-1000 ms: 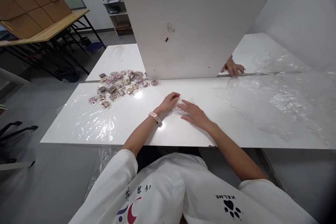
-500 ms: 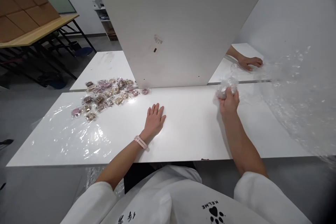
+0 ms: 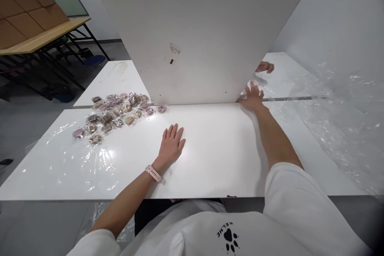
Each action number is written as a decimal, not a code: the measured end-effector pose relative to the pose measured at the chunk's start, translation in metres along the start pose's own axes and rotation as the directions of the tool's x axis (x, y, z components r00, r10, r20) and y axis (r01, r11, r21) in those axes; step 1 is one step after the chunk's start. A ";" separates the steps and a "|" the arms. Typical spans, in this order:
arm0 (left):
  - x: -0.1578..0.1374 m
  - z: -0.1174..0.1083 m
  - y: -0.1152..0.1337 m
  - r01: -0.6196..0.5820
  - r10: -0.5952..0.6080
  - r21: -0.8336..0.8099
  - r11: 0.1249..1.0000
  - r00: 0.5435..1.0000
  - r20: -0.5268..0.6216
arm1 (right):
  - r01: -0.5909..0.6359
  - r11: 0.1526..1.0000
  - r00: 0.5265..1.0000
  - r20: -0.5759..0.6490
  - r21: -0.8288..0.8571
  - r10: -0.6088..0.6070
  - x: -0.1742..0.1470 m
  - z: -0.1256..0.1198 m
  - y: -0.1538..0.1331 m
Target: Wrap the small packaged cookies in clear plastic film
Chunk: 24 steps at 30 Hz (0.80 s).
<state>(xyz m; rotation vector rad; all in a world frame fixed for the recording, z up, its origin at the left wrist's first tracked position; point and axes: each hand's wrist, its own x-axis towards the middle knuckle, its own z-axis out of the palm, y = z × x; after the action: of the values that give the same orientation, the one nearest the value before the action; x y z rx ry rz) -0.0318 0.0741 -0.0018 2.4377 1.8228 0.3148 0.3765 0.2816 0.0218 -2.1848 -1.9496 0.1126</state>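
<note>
My left hand (image 3: 171, 144), with a pink band on its wrist, lies flat on the white table (image 3: 207, 156), fingers stretched out and holding nothing. My right hand (image 3: 252, 98) reaches to the lower right corner of the upright white panel (image 3: 198, 60), its fingers spread. Clear film glints just beyond those fingertips; whether they touch it I cannot tell. To the left of my left hand, a loose group of small round pieces in clear wrappers (image 3: 108, 118), brown, pink and cream, lies on clear plastic film (image 3: 99, 164).
Another person's hand (image 3: 265, 67) shows past the panel's right edge. A wide clear plastic sheet (image 3: 339, 128) spreads over the right side. Cardboard boxes (image 3: 30, 10) stand on a wooden table (image 3: 57, 36) at the far left, with a blue stool (image 3: 94, 60) close by.
My right hand has let go of the crumpled clear plastic and moved forward and left to the panel. The other person's hand has shifted left. My left hand stays flat.
</note>
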 end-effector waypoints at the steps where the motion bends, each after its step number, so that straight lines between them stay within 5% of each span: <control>1: 0.000 0.000 0.000 0.001 -0.001 -0.001 1.000 1.000 -0.001 | -0.007 0.999 0.997 -0.079 -0.043 0.003 -0.013 -0.005 0.011; 4: 0.000 -0.001 0.001 0.000 0.000 -0.011 1.000 1.000 -0.006 | -0.166 0.984 0.965 -0.216 -0.062 0.150 -0.061 -0.019 0.046; 10: -0.001 0.000 0.001 0.004 -0.005 -0.062 0.998 1.000 -0.020 | -0.340 0.940 0.931 -0.159 -0.040 0.330 -0.177 -0.016 0.059; 13: 0.001 -0.002 -0.001 0.009 -0.012 -0.134 0.991 1.000 -0.023 | -0.250 0.968 0.959 -0.141 -0.003 0.247 -0.250 0.000 0.018; 15: 0.002 -0.008 0.000 0.055 -0.059 -0.230 0.972 0.998 -0.010 | -0.068 0.983 0.988 -0.122 0.169 0.090 -0.299 0.011 -0.026; 19: -0.007 -0.028 0.018 0.152 -0.186 -0.480 0.864 0.982 -0.023 | 0.208 0.827 0.967 0.017 0.522 -0.254 -0.371 0.008 -0.131; 21: -0.021 -0.038 0.032 0.039 -0.095 -0.515 0.857 0.992 -0.083 | 0.314 0.680 0.853 0.118 0.663 -0.509 -0.388 -0.013 -0.172; 24: -0.048 -0.042 0.040 -0.096 0.075 -0.414 0.905 0.995 -0.066 | 0.418 0.437 0.548 0.163 0.796 -0.820 -0.392 -0.051 -0.198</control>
<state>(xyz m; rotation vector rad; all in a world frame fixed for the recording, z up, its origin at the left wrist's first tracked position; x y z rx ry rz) -0.0159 0.0146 0.0416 2.2239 1.4745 0.6969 0.1458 -0.0908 0.0801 -0.8159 -2.3438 1.2275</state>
